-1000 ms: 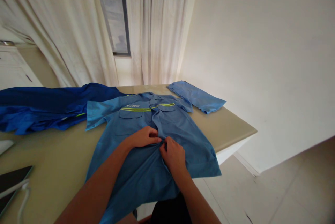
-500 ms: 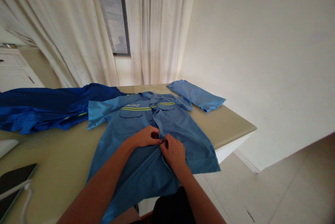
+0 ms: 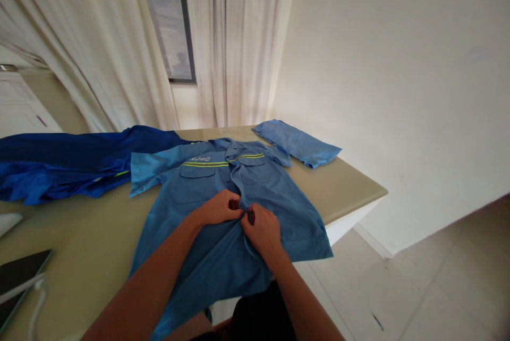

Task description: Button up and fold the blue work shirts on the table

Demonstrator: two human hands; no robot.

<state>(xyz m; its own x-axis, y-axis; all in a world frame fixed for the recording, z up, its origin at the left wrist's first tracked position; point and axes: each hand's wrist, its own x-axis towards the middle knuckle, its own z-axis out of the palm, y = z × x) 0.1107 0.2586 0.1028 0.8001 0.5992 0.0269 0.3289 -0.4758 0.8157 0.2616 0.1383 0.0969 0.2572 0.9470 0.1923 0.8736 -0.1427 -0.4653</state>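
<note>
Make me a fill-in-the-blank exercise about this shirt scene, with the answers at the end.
The left hand and the ____ hand pinch the front of the shirt.
The stripes across it are coloured ____.
Dark blue clothing lies on the picture's ____ side.
Beside the window hang cream ____.
Missing words: right; yellow; left; curtains.

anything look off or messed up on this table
Nothing looks spilled or damaged. The blue short-sleeved shirt is bunched where the left hand and right hand pinch its front, unlike its flatter chest, and its lower part overhangs the table. The dark blue garment lies rumpled.
</note>
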